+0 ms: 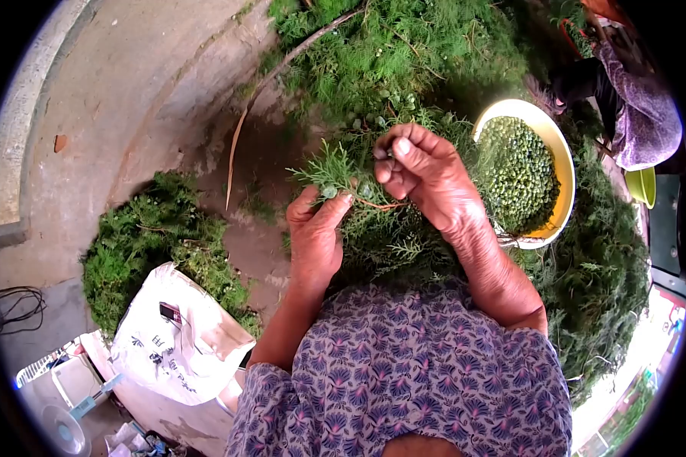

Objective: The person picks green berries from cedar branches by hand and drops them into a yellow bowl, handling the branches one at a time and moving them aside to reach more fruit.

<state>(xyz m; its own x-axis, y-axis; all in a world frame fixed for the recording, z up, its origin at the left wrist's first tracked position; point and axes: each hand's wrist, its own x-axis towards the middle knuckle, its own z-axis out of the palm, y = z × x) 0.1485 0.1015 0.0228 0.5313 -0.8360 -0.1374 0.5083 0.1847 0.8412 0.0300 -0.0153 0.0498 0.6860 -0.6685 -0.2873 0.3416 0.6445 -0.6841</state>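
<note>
My left hand [316,232] pinches a feathery green sprig [329,171] by its thin brown stem, thumb and fingers closed on it. My right hand [423,171] is curled just right of the sprig, fingertips closed on a small green seed at the sprig's top. Both hands hover over a big heap of the same green branches [404,53]. A yellow bowl [562,156] filled with small green seeds sits right of my right hand.
A smaller pile of green cuttings [152,236] lies at left on the concrete floor [107,99]. A white plastic bag [171,339] sits near my left elbow. Another person in purple patterned clothing [644,107] sits at the upper right.
</note>
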